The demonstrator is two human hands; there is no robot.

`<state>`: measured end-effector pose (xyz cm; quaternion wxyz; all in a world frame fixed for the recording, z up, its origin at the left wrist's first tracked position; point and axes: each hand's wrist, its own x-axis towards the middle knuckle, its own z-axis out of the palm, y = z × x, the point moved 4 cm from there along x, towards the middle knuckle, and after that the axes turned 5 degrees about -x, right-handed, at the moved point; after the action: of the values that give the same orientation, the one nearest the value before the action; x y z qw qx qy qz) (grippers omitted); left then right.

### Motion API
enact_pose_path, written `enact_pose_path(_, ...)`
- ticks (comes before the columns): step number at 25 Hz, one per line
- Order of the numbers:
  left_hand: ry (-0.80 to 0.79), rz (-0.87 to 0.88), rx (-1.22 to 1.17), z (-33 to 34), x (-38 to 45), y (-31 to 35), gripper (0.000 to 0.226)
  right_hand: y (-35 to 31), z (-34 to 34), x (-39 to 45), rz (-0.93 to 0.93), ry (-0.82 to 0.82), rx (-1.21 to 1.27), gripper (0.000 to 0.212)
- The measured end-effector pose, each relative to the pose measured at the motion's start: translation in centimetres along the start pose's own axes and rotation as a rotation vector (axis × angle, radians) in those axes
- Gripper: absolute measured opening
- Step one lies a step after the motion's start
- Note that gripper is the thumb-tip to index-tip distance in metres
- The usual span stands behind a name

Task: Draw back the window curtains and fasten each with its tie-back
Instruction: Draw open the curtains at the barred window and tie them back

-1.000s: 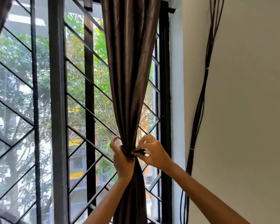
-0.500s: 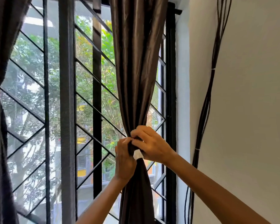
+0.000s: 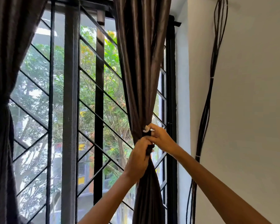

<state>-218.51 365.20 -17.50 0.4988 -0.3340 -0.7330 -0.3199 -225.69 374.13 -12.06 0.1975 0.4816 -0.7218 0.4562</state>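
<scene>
The right curtain [image 3: 141, 75], dark brown and shiny, hangs gathered into a narrow bunch before the window. A black tie-back [image 3: 147, 134] with a white end wraps the bunch at its waist. My left hand [image 3: 138, 156] grips the bunch and the lower part of the tie-back. My right hand [image 3: 161, 139] pinches the tie-back's upper end just to the right. The left curtain [image 3: 2, 110] hangs at the left edge, drawn aside and pinched in at mid height; its tie-back is not visible.
A black metal window grille [image 3: 99, 97] with diagonal bars stands behind the curtains, with trees outside. A bundle of black cables [image 3: 207, 104] runs down the white wall on the right.
The view has shifted left, so the left curtain now shows. My right hand has lifted off the bunch and now pulls the white-tipped end of the tie-back upward; my left hand stays clamped.
</scene>
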Motion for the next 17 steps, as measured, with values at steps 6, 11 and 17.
enact_pose_path(6,0.239,-0.132,-0.173,0.1,-0.3,0.1,0.052,-0.1,-0.3,-2.2,0.026,0.003,0.149,0.023)
enact_pose_path(11,0.295,-0.292,-0.47,-0.3,0.6,-1.0,0.043,0.8,-0.9,-3.1,0.128,0.105,0.332,0.02)
enact_pose_path(17,0.035,-0.266,-0.38,-0.6,0.1,-1.7,0.046,-0.1,0.7,-3.2,0.069,0.242,0.321,0.022)
